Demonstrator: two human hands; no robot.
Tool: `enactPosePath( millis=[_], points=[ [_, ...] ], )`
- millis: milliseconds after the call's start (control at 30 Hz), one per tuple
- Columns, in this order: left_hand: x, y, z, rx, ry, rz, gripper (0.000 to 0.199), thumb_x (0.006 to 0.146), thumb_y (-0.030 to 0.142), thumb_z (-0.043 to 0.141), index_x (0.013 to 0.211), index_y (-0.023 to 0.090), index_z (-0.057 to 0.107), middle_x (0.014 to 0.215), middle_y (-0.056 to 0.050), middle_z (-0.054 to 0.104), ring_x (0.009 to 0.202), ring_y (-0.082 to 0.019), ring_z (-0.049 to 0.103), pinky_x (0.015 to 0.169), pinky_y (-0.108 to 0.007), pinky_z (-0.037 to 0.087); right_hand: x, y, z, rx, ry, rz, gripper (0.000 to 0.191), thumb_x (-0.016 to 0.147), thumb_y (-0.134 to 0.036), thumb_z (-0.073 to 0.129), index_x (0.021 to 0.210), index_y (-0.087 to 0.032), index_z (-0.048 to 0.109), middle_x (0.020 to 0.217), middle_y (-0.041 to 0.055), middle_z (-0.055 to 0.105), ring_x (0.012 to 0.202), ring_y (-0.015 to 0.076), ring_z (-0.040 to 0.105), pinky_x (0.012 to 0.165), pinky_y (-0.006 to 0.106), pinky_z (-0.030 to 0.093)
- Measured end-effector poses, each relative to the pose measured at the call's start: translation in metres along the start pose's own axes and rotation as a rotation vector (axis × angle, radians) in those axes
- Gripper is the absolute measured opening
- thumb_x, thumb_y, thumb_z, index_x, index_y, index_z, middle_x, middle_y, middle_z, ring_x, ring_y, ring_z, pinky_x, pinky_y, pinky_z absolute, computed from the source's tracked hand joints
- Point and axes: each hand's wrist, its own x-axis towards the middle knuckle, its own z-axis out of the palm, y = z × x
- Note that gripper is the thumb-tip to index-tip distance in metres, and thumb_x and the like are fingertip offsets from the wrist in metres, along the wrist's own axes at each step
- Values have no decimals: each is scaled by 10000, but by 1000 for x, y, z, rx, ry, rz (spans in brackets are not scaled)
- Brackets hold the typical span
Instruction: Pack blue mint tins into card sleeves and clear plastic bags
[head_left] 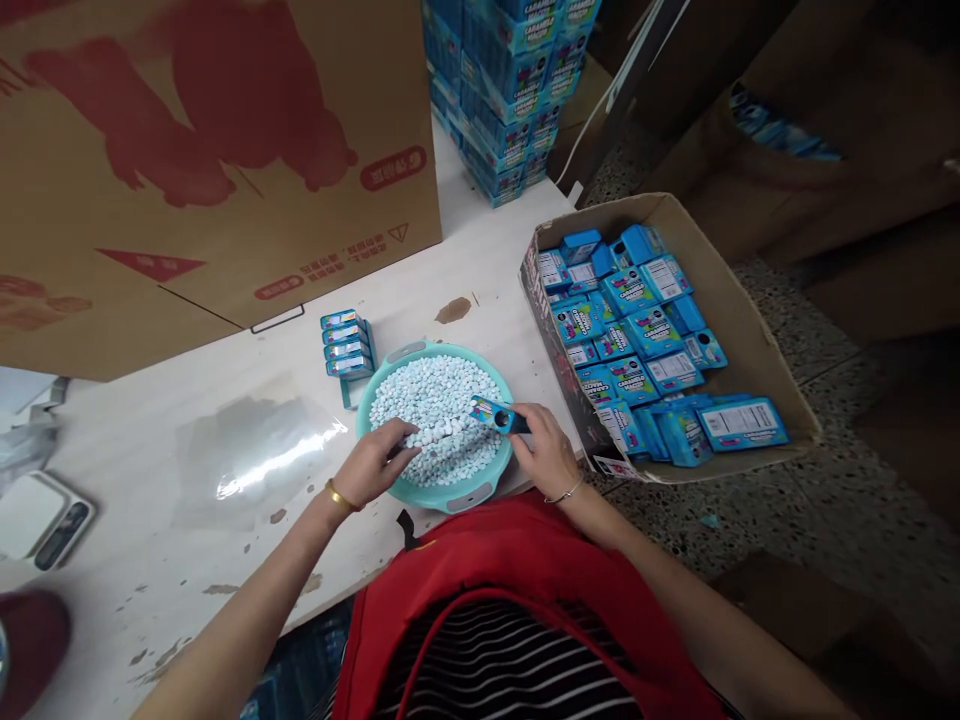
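A mint-green basin with grey handles holds a heap of small pale blue candies. Over its left side, my left hand reaches into the heap; thumb and forefinger are apart at the candies, and I see nothing gripped between them. My right hand is closed around the end of a small blue candy box, tilted over the right part of the basin. The box shows a dark round spot on its face. Several similar small boxes stand in a row just behind the basin's left side.
On the right, an open cardboard carton holds many blue boxes. Wrapped stacks of blue boxes rise at the back. A big brown carton stands back left. Clear plastic sheet and a small scale lie left.
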Motion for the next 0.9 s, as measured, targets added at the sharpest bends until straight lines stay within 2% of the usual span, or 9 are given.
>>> enactPosePath(
  millis=[100, 200, 400, 500, 567, 633, 733, 800, 900],
  points=[
    [2, 26, -22, 102, -49, 54, 203, 909, 305, 452, 1058, 182, 519, 904, -52, 603, 793, -151, 564, 716, -279, 457, 4, -6, 10, -28, -31, -107, 356, 820, -125, 457, 1168, -195, 487, 1090, 120, 585, 1048, 276, 528, 908, 462, 469],
    [8, 49, -33, 266, -135, 36, 178, 896, 274, 449, 1030, 179, 518, 935, -71, 615, 824, -181, 587, 703, -300, 465, 7, -13, 19, -35, -53, -178, 375, 809, -98, 449, 1172, -183, 490, 1098, 124, 589, 1046, 276, 525, 909, 459, 474],
    [18, 99, -39, 590, -193, -96, 231, 880, 117, 362, 1063, 151, 498, 832, -84, 594, 703, -196, 592, 596, -302, 439, 7, -21, 30, 20, -91, -195, 377, 814, -96, 445, 1173, -197, 497, 1070, 116, 597, 1043, 273, 530, 891, 457, 486],
    [19, 117, -39, 618, -186, -46, 285, 860, 58, 333, 1058, 154, 514, 765, -71, 576, 672, -190, 573, 582, -301, 428, 5, -20, 35, 46, -84, -199, 378, 819, -95, 446, 1183, -188, 479, 1078, 119, 595, 1045, 269, 532, 897, 458, 484],
    [17, 119, -42, 620, -187, 5, 246, 860, 69, 348, 980, 165, 540, 745, -62, 568, 670, -184, 560, 579, -297, 423, 3, -18, 35, 62, -79, -197, 378, 819, -91, 446, 1185, -181, 470, 1088, 125, 592, 1051, 266, 533, 906, 454, 482],
    [13, 108, -46, 626, -156, 18, 192, 878, 115, 367, 914, 177, 545, 773, -61, 573, 698, -183, 559, 584, -294, 420, 2, -14, 34, 68, -73, -178, 379, 820, -92, 445, 1186, -187, 468, 1097, 124, 588, 1060, 265, 534, 913, 455, 480],
    [6, 65, -44, 584, -74, -116, 158, 908, 238, 393, 964, 186, 531, 887, -72, 590, 771, -197, 572, 598, -294, 423, 1, -9, 25, 77, -46, -108, 369, 829, -116, 447, 1185, -212, 471, 1107, 112, 583, 1071, 262, 537, 923, 460, 473],
    [3, 24, -29, 529, -97, -254, 157, 903, 264, 411, 972, 179, 524, 925, -85, 587, 808, -215, 578, 614, -304, 429, 1, -6, 15, 98, -19, -43, 353, 834, -143, 457, 1179, -215, 475, 1101, 108, 581, 1065, 259, 542, 918, 452, 474],
    [8, -29, 16, 414, -219, -357, 93, 860, 175, 437, 884, 168, 527, 926, -104, 585, 852, -233, 576, 679, -332, 443, 1, -2, -1, 119, 25, 42, 325, 839, -188, 478, 1163, -211, 484, 1085, 105, 584, 1042, 253, 553, 901, 438, 475]
  ],
)
